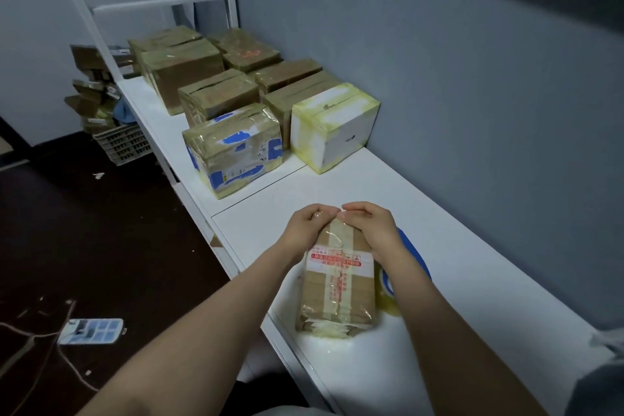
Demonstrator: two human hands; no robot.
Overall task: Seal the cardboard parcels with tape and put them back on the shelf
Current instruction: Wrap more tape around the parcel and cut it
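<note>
Clasping parcel (pixel 339 284) far end, left grip (pixel 309 226), right grip (pixel 369 230), both curled round it.

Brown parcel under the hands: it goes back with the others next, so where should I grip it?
Probably its long left and right sides, coming down from above: the brown parcel lies flat, lengthwise away from you, narrower than long.

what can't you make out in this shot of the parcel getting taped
Head view throughout:
- Far end of the parcel: covered by the left hand and right hand.
- Blue object beside it: mostly behind the right forearm, unidentifiable.
- Red print on the parcel: too blurred to read.
- Grey shape, lower right: cut off by the frame edge.
</note>
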